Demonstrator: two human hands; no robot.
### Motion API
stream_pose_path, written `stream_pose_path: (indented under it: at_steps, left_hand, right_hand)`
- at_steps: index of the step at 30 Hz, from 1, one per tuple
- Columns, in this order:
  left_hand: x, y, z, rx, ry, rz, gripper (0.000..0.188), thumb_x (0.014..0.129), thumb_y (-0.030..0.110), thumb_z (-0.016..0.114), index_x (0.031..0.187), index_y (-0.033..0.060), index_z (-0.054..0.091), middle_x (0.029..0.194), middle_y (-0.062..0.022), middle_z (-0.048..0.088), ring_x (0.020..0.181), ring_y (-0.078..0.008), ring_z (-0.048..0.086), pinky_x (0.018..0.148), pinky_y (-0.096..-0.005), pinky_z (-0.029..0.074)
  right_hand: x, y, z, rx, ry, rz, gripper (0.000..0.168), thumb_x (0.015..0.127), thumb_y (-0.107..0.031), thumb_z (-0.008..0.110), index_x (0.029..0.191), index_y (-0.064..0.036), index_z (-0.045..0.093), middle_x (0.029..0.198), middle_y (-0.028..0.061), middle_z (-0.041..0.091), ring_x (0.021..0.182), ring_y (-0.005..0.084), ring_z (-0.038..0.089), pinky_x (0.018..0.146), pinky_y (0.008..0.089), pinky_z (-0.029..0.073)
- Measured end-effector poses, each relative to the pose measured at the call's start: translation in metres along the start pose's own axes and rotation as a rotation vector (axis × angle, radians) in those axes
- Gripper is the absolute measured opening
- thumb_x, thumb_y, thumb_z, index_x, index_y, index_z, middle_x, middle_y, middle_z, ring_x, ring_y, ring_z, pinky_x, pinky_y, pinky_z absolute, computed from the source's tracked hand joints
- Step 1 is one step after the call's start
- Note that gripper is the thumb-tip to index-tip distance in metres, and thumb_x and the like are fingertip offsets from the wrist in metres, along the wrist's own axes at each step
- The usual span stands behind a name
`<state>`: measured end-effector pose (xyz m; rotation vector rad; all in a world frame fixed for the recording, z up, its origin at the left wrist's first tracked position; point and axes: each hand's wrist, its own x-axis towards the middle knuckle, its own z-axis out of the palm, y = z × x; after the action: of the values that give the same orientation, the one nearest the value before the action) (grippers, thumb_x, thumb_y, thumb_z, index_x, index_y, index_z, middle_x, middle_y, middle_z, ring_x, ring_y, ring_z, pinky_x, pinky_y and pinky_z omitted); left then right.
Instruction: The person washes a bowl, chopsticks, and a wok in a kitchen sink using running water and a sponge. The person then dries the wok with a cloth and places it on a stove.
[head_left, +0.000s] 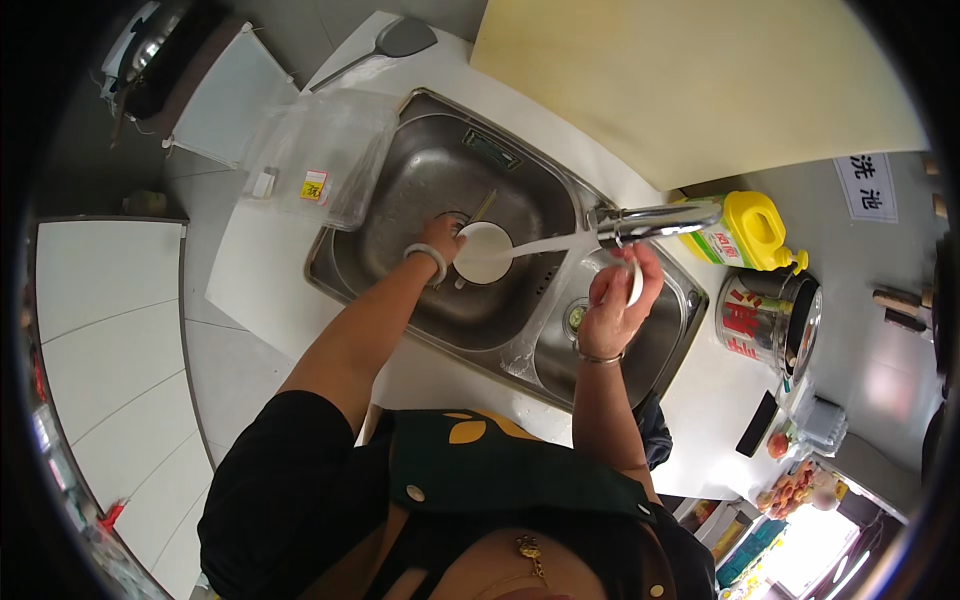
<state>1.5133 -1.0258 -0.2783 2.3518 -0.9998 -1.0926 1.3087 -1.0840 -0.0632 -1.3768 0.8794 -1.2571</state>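
Observation:
My left hand (442, 238), with a pale bangle at the wrist, reaches into the larger steel basin (397, 187). It lies against the left rim of a round white bowl (486, 259); its fingertips are partly hidden, so its grip is unclear. A thin stick-like piece (482, 206) lies just beyond the bowl. From the chrome faucet (660, 223) a stream of water (551, 244) runs to the bowl. Over the smaller basin (551, 367), my right hand (619, 300) holds a small white object (636, 283), seen edge-on, close below the spout. Green scraps sit in the drain strainer (577, 318).
Left of the sink stands a clear plastic bin (330, 150) with a yellow sticker. A grey spatula (405, 39) rests at the counter's far corner. Right of the faucet are a yellow pump jug (750, 229) and a metal canister (757, 315). A pale panel (675, 75) borders the counter.

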Motion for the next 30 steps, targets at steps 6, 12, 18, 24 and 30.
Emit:
stream_pose_path:
  at_steps: [6,12,18,24,30]
  left_hand:
    - [-0.001,0.009,0.007,-0.276,-0.353,-0.201,0.047,0.083,0.013,0.048,0.129,0.0125,0.037,0.113,-0.0134,0.053,0.096,-0.0273,0.056,0.072,-0.037,0.051]
    - [-0.008,0.0,-0.025,-0.697,-0.427,-0.325,0.057,0.072,0.0,0.043,0.127,0.0145,0.038,0.107,-0.0143,0.053,0.088,-0.0267,0.059,0.057,-0.0382,0.055]
    - [-0.022,-0.018,-0.051,-0.958,-0.58,-0.248,0.065,0.067,0.004,0.051,0.129,0.013,0.032,0.112,-0.0135,0.049,0.092,-0.0274,0.057,0.061,-0.0403,0.054]
    - [-0.07,0.014,-0.071,-0.328,0.161,0.382,0.068,0.065,0.017,0.067,0.126,0.0184,0.039,0.114,-0.0119,0.047,0.096,-0.0273,0.055,0.07,-0.0357,0.051]
    - [-0.103,0.028,-0.101,0.086,0.412,0.381,0.072,0.062,0.019,0.073,0.126,0.0173,0.04,0.113,-0.0113,0.045,0.101,-0.0285,0.051,0.081,-0.0356,0.048]
  right_hand:
    - [-0.03,0.082,0.002,-0.303,-0.11,0.593,0.015,0.088,-0.016,0.05,0.1,-0.006,0.048,0.073,0.0017,0.055,0.046,0.0056,0.041,0.038,0.0199,0.03]
    - [-0.039,0.137,0.022,-0.099,-0.054,0.982,0.015,0.087,-0.02,0.051,0.097,-0.009,0.051,0.071,0.0012,0.054,0.047,0.0094,0.046,0.037,0.0234,0.035]
    - [-0.045,0.154,0.044,0.236,0.112,1.242,0.024,0.087,-0.034,0.049,0.098,-0.012,0.051,0.076,0.002,0.053,0.054,0.013,0.049,0.042,0.0263,0.037]
    - [-0.06,0.18,0.059,0.525,-0.023,1.438,0.042,0.085,-0.042,0.05,0.107,-0.007,0.048,0.083,0.0087,0.057,0.061,0.0206,0.055,0.05,0.0332,0.043]
    - [-0.069,0.287,0.038,-0.986,-0.499,0.569,0.046,0.077,-0.034,0.058,0.111,-0.004,0.053,0.106,0.0192,0.058,0.096,0.0327,0.057,0.079,0.0389,0.047]
